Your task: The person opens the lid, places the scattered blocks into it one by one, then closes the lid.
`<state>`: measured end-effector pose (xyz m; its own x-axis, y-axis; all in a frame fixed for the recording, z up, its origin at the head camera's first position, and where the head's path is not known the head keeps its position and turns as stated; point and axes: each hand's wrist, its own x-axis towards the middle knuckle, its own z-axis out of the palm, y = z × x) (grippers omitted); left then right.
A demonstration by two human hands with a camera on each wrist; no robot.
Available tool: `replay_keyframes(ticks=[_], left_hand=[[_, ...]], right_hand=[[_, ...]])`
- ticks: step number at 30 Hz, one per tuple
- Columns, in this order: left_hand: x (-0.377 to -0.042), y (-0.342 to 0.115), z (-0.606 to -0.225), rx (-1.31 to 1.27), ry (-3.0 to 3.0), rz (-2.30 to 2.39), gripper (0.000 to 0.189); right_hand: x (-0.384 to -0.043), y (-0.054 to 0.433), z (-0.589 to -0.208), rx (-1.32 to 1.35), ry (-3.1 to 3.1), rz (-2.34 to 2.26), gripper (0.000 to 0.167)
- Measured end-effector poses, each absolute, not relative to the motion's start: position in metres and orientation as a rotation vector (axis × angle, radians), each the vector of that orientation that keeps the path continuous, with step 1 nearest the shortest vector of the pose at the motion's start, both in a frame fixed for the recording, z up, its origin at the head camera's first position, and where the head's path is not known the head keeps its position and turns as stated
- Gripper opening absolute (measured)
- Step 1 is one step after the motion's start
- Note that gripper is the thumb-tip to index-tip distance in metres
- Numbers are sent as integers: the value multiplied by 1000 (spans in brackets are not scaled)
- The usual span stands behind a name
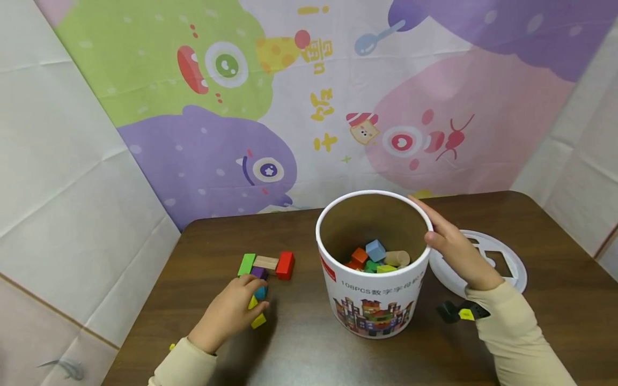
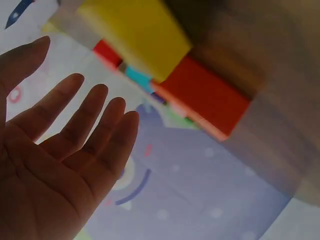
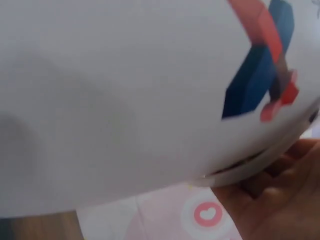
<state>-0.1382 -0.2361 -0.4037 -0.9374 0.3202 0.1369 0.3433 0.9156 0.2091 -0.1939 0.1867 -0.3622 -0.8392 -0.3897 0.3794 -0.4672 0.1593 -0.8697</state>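
Observation:
My left hand point(image 1: 229, 311) hovers over the left of the table, its fingers loosely bent, beside a yellow block point(image 1: 258, 320). In the left wrist view the palm faces the camera and holds nothing. Around it lie a teal block point(image 1: 260, 292), a purple block point(image 1: 259, 273), a green block point(image 1: 247, 264), a plain wooden block point(image 1: 265, 263) and a red block point(image 1: 285, 266). With its thumb at the rim, my right hand point(image 1: 461, 252) grips a white bucket point(image 1: 376, 289); its fingertips are partly hidden. Several coloured blocks point(image 1: 375, 250) lie inside the bucket.
A white lid point(image 1: 519, 268) with cut-out shapes lies right of the bucket. Near the right sleeve is a dark object with a yellow mark point(image 1: 466, 314). A small yellow piece point(image 1: 171, 347) shows by the left sleeve. A printed cloth point(image 1: 328, 177) hangs behind the table.

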Motion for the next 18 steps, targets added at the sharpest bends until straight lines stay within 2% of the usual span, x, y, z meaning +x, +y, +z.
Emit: replay_keyframes(ticks=[10,18], left_hand=[[-133,-242,-423,-468,-3045,-426,37],[-131,-246,-424,-501,-3070,-489,41]], right_hand=[[-199,193,-369,912,-2426,1753,100],[-201,196,-370,952,-2436,1773,108]])
